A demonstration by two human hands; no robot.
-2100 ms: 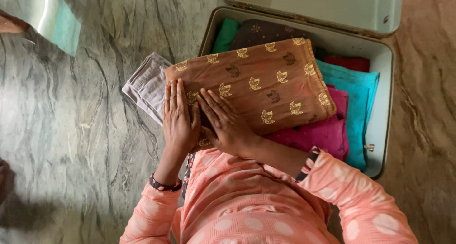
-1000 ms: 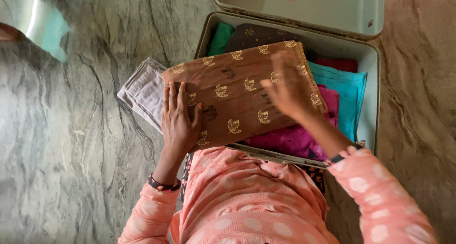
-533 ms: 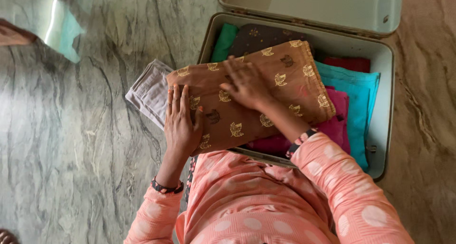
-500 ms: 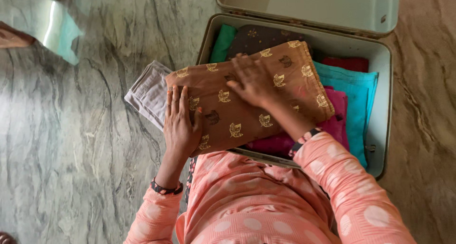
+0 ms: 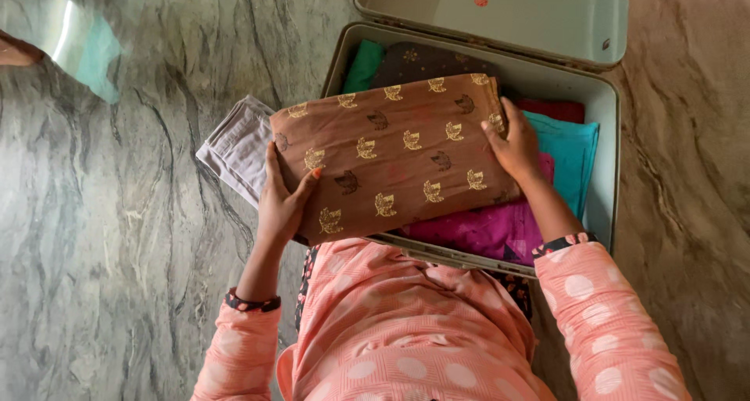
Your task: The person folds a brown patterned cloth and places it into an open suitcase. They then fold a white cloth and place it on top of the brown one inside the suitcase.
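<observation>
A folded brown cloth [image 5: 391, 147] with gold leaf prints lies across the left rim of an open grey metal trunk [image 5: 608, 147]. My left hand [image 5: 280, 202] grips its near-left edge, thumb on top and fingers underneath. At the cloth's right edge, my right hand [image 5: 514, 145] holds it, thumb over the fabric. Under it in the trunk are folded magenta [image 5: 476, 233], turquoise [image 5: 574, 155], red [image 5: 558, 108], green [image 5: 361, 65] and dark brown [image 5: 422, 61] cloths.
A folded pale grey garment [image 5: 234, 147] lies on the grey marble floor [image 5: 117, 229], partly under the brown cloth. The trunk's lid [image 5: 500, 10] stands open at the far side. A teal sheet [image 5: 74, 42] lies at the top left. Brown stone floor [image 5: 687, 174] is to the right.
Both hands were pressing flat on top of the brown cloth. Now my left hand has slid to its near-left edge and my right hand to its right edge, each gripping it.
</observation>
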